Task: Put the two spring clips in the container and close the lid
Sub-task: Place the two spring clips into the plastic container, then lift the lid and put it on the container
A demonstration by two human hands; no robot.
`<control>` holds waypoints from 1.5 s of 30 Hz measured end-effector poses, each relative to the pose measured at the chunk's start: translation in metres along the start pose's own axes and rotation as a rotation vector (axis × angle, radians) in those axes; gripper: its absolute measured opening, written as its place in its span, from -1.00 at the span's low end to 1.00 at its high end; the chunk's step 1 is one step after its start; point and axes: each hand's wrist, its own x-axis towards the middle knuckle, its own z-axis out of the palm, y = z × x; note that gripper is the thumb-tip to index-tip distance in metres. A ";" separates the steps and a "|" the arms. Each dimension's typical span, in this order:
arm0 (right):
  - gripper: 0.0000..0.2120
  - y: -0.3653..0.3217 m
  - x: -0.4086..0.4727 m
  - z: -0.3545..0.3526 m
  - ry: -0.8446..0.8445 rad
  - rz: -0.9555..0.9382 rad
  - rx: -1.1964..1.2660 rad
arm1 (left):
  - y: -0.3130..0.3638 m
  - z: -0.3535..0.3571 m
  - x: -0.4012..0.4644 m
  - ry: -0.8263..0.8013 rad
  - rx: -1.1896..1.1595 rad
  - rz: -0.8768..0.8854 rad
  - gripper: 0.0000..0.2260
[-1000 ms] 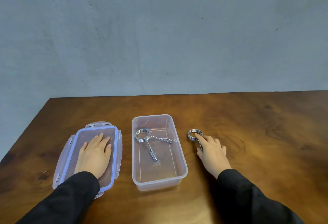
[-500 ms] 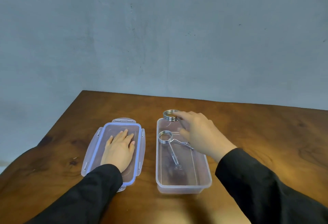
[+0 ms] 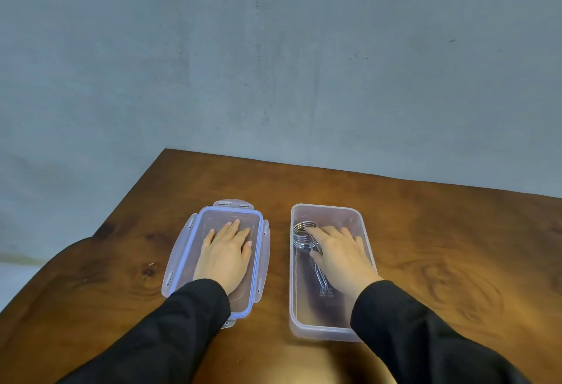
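Note:
The clear plastic container [image 3: 319, 332] stands open on the wooden table. My right hand [image 3: 340, 257] reaches down into it, fingers closed on the second spring clip [image 3: 304, 229], whose metal coil rests on top of the first spring clip [image 3: 301, 243]. One straight clip handle [image 3: 321, 277] shows below my thumb. To the left lies the clear lid [image 3: 182, 251] with its blue seal and side latches. My left hand [image 3: 226, 257] lies flat on the lid, fingers slightly apart, holding nothing.
The brown wooden table [image 3: 450, 246] stretches to the right of the container. Its left edge [image 3: 127, 201] runs diagonally near the lid. A grey wall [image 3: 273, 64] rises behind the far edge.
My right hand picked the second clip up from the table right of the container, carried it over the far rim and lowered it inside. The left hand stayed on the lid.

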 end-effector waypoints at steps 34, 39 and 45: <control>-0.54 0.065 -0.047 -0.020 0.171 0.212 0.432 | 0.059 -0.013 -0.024 -0.053 0.191 0.026 -0.56; -0.63 0.066 -0.050 -0.013 0.157 0.209 0.523 | 0.064 -0.008 -0.023 -0.033 0.199 -0.018 -0.69; -0.60 0.066 -0.050 -0.011 0.150 0.224 0.518 | 0.075 -0.035 -0.020 -0.072 0.269 0.013 -0.77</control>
